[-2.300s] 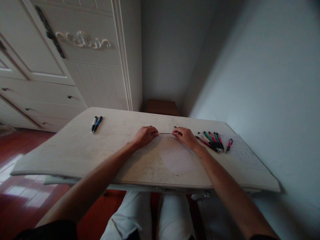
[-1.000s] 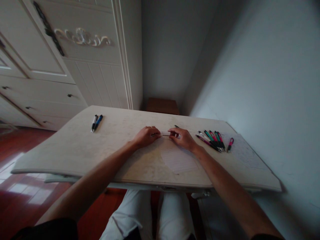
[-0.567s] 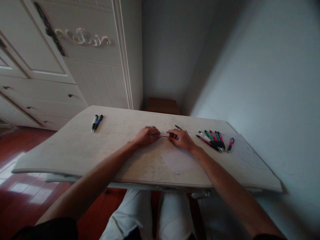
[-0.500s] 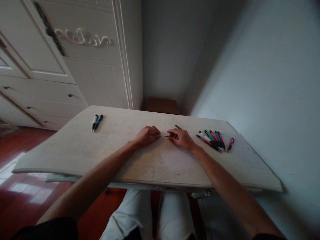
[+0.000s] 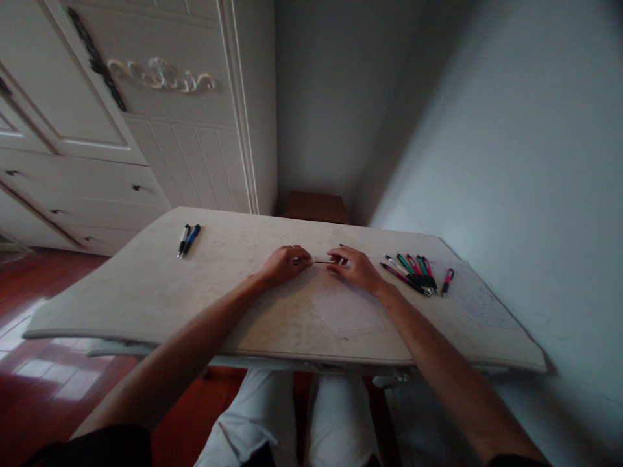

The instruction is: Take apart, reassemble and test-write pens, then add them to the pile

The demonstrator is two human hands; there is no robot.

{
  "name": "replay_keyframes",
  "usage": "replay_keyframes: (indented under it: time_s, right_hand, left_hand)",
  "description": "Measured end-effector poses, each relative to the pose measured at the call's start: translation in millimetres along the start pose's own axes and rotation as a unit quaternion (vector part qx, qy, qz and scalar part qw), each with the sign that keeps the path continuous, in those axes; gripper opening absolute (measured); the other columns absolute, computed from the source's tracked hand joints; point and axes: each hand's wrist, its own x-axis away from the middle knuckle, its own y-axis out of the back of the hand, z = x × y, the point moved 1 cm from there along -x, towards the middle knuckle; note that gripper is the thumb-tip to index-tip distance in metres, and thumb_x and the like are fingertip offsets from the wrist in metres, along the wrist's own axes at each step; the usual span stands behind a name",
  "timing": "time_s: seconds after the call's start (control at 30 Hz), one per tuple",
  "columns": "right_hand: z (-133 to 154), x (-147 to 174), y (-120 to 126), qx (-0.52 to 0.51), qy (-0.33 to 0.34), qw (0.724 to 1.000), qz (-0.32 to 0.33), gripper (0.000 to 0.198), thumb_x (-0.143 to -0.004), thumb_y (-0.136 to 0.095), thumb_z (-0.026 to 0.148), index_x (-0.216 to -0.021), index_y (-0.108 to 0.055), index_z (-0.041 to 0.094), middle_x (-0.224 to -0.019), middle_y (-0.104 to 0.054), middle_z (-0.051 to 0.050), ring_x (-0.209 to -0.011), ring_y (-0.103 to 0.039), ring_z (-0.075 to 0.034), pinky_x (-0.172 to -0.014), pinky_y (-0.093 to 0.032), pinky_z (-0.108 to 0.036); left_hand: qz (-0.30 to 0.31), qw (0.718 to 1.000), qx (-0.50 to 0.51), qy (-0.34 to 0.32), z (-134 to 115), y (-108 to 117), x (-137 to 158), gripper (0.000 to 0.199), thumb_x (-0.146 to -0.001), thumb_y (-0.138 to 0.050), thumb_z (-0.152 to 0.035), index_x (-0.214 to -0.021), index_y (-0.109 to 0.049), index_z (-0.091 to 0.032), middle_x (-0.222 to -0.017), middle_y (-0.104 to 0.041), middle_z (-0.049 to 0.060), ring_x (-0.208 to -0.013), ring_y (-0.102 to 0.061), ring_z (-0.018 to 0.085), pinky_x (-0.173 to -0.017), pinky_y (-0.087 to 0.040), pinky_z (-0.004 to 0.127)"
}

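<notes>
Above the middle of the desk, a thin dark stick that looks like a pen refill (image 5: 322, 262) spans the gap between my two hands. My left hand (image 5: 288, 264) is closed on its left end, fingers pinched together. At the right end, the thumb and fingertips of my right hand (image 5: 354, 268) pinch it, partly hiding it. A sheet of lined paper (image 5: 345, 308) lies under and in front of my right hand. Just behind that hand, the tip of a dark pen part (image 5: 341, 246) shows; the rest is hidden.
Several pens (image 5: 413, 272) lie grouped on the right of the desk (image 5: 146, 285), with one pink pen (image 5: 448, 283) apart on a written sheet (image 5: 479, 301). A white pen (image 5: 183, 239) and a blue pen (image 5: 191, 240) lie at left. A wall (image 5: 535, 194) borders the right.
My right hand has shifted slightly away from the left, so a longer stretch of the thin refill shows between them. The dark pen part behind is now more hidden.
</notes>
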Motion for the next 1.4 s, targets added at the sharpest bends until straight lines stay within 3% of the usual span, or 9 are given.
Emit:
replay_keyframes:
  time_s: [0.13, 0.3, 0.47, 0.83, 1.0, 1.2, 1.4]
  right_hand:
    - [-8.2, -2.4, 13.7, 0.031, -0.011, 0.996, -0.088, 0.027, -0.086, -0.061, 0.040, -0.103, -0.068, 0.020, -0.091, -0.067, -0.008, -0.081, -0.063, -0.018, -0.073, -0.051, -0.032]
    - [-30.5, -0.2, 27.1, 0.121, -0.050, 0.976, -0.174, 0.026, -0.086, -0.056, 0.029, -0.108, -0.067, 0.019, -0.096, -0.068, -0.009, -0.085, -0.063, -0.021, -0.083, -0.051, -0.037]
    - [-42.2, 3.8, 23.0, 0.206, -0.079, 0.967, -0.125, 0.037, -0.079, -0.059, 0.020, -0.116, -0.066, 0.017, -0.099, -0.072, -0.010, -0.095, -0.062, -0.026, -0.092, -0.046, -0.044]
    - [-37.1, 1.7, 16.4, 0.264, -0.094, 0.954, -0.104, 0.026, -0.079, -0.060, 0.012, -0.099, -0.072, 0.022, -0.096, -0.073, -0.009, -0.095, -0.059, -0.028, -0.088, -0.042, -0.043]
    - [-36.1, 0.2, 19.0, 0.214, -0.088, 0.962, -0.145, 0.027, -0.080, -0.056, 0.014, -0.102, -0.070, 0.021, -0.094, -0.073, -0.009, -0.093, -0.060, -0.026, -0.090, -0.043, -0.044]
    - [-39.9, -2.8, 22.7, -0.013, -0.149, 0.961, -0.234, 0.034, -0.079, -0.059, 0.030, -0.110, -0.065, 0.017, -0.094, -0.071, -0.009, -0.082, -0.065, -0.021, -0.083, -0.051, -0.039]
    - [-41.9, -5.3, 19.5, -0.181, -0.197, 0.943, -0.198, 0.044, -0.072, -0.067, 0.034, -0.112, -0.061, 0.017, -0.092, -0.069, -0.008, -0.081, -0.065, -0.018, -0.076, -0.054, -0.035]
  left_hand:
    - [-0.004, 1.000, -0.004, 0.005, -2.9, 2.3, -0.5, 0.018, -0.086, -0.059, -0.031, -0.088, -0.072, -0.018, -0.086, -0.071, 0.005, -0.077, -0.065, 0.015, -0.075, -0.049, 0.026]
    - [-0.004, 1.000, -0.010, 0.004, -5.1, 3.7, -0.9, 0.019, -0.086, -0.059, -0.031, -0.088, -0.071, -0.017, -0.086, -0.071, 0.005, -0.077, -0.065, 0.015, -0.075, -0.049, 0.026]
    - [-0.007, 1.000, -0.011, 0.005, -5.7, 3.7, -0.9, 0.019, -0.087, -0.059, -0.031, -0.088, -0.071, -0.017, -0.086, -0.071, 0.005, -0.077, -0.064, 0.015, -0.074, -0.049, 0.026]
    - [-0.003, 1.000, -0.007, -0.001, -2.1, 1.9, -1.5, 0.019, -0.086, -0.058, -0.031, -0.088, -0.071, -0.017, -0.086, -0.071, 0.005, -0.077, -0.064, 0.015, -0.074, -0.048, 0.026]
    - [-0.001, 1.000, -0.011, 0.007, -3.8, 3.3, -1.5, 0.020, -0.086, -0.058, -0.032, -0.087, -0.071, -0.017, -0.085, -0.071, 0.005, -0.076, -0.064, 0.015, -0.074, -0.049, 0.026]
    - [0.002, 1.000, -0.008, 0.007, -3.3, 3.9, -1.6, 0.021, -0.087, -0.057, -0.033, -0.088, -0.071, -0.017, -0.086, -0.071, 0.005, -0.077, -0.065, 0.015, -0.074, -0.049, 0.026]
    - [-0.004, 1.000, -0.004, 0.007, -0.3, 1.4, -1.0, 0.019, -0.086, -0.059, -0.032, -0.087, -0.071, -0.018, -0.084, -0.070, 0.005, -0.076, -0.064, 0.015, -0.074, -0.049, 0.026]
